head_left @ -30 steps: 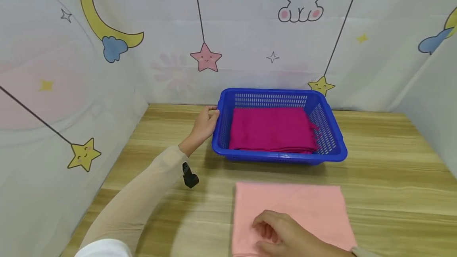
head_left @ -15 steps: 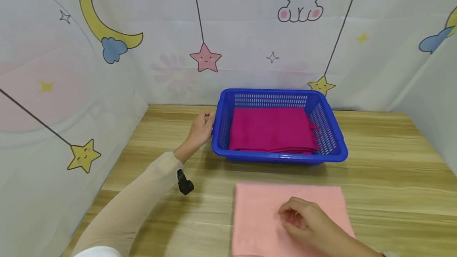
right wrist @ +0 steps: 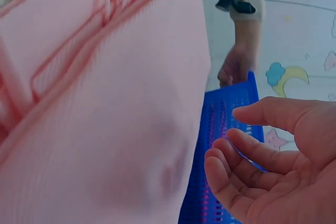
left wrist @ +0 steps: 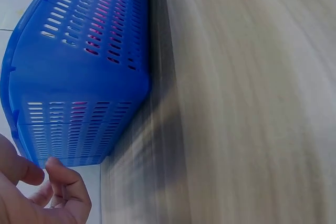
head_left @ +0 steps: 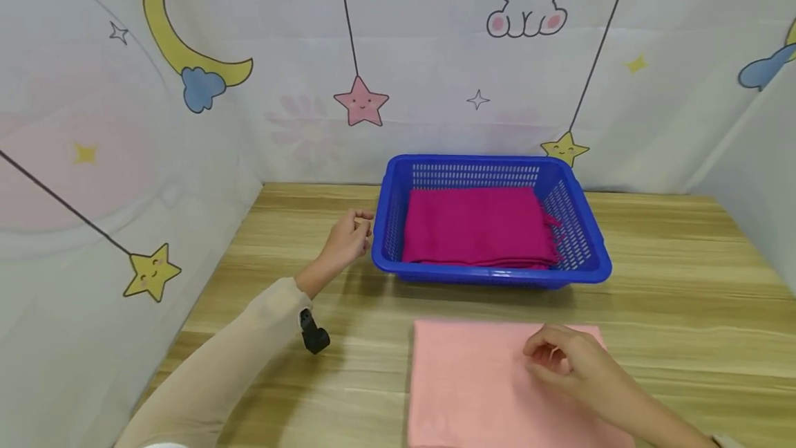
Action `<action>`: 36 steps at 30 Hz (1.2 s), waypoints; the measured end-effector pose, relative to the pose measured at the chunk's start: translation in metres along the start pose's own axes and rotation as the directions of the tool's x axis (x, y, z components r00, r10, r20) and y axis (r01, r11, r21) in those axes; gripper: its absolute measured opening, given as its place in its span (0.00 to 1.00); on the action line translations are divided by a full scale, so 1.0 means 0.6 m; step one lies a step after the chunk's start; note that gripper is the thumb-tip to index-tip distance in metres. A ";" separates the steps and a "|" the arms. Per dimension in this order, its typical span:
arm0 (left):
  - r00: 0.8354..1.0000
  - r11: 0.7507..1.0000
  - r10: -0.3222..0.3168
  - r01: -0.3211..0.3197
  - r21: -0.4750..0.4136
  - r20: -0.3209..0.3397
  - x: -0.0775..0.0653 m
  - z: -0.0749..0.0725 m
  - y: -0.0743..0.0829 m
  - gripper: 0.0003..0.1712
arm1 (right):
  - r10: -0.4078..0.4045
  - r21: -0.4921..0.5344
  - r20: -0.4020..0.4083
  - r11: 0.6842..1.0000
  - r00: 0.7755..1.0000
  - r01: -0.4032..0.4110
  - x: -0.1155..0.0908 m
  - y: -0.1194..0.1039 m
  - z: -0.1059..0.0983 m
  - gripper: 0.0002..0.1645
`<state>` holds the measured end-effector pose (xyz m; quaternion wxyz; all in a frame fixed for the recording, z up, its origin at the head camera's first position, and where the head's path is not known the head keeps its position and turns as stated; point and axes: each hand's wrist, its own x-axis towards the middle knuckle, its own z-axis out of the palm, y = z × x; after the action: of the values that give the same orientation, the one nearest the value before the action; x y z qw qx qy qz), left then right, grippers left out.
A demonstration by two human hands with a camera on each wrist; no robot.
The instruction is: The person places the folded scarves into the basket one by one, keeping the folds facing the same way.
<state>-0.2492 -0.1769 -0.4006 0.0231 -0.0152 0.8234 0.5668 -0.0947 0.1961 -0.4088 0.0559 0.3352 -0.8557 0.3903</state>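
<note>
A blue plastic basket [head_left: 497, 274] stands at the back of the table, with a folded magenta fringed scarf [head_left: 475, 227] lying in it. Just left of its left side is my left hand [head_left: 349, 235], fingers loosely bent and holding nothing. In the left wrist view this hand [left wrist: 44, 195] appears beside the slotted basket wall [left wrist: 79, 90]. A folded pink scarf [head_left: 466, 379] lies in front of the basket; its layered edge and twisted fringe show in the right wrist view. Over its right part hovers my right hand [head_left: 575, 365], relaxed, with thumb and fingers apart and nothing between them.
The wood-grain table [head_left: 684, 310] extends to both sides of the basket and scarf. A white printed curtain [head_left: 423, 40] hangs close behind the basket and along both sides. A small black camera [head_left: 314, 334] is strapped to the left wrist.
My left hand has come off the basket's left rim and drawn back toward me. My right hand has moved rightward and slightly farther out over the pink scarf. Basket and scarves stay put.
</note>
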 end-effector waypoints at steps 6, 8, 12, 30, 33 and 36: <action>1.000 0.998 -0.009 0.008 0.066 0.019 -0.015 -0.005 -0.008 0.16 | 0.072 -0.038 -0.033 0.997 0.997 -0.073 -0.010 0.018 -0.021 0.16; 1.000 0.997 -0.014 0.012 0.079 0.024 -0.022 -0.006 -0.011 0.15 | 0.096 -0.053 -0.042 0.994 0.994 -0.099 -0.014 0.022 -0.028 0.16; 0.999 0.997 -0.040 0.038 0.065 0.035 -0.035 -0.005 -0.019 0.14 | 0.130 -0.096 -0.074 0.986 0.989 -0.137 -0.024 0.031 -0.041 0.17; 0.975 0.994 -0.105 0.098 0.043 0.197 -0.109 0.021 -0.035 0.16 | 0.404 -0.166 -0.102 0.894 0.909 -0.416 -0.058 0.072 -0.084 0.10; 0.961 0.995 -0.100 0.093 0.037 0.259 -0.119 0.026 -0.034 0.17 | 0.443 -0.163 -0.089 0.877 0.892 -0.452 -0.063 0.076 -0.086 0.11; 0.937 0.997 -0.076 0.069 0.033 0.342 -0.128 0.032 -0.033 0.17 | 0.492 -0.158 -0.061 0.854 0.869 -0.495 -0.068 0.078 -0.090 0.13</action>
<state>-0.1713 -0.1661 -0.4215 0.1873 0.0535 0.8113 0.5512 -0.1013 0.2778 -0.4160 -0.0102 0.0953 -0.9423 0.3207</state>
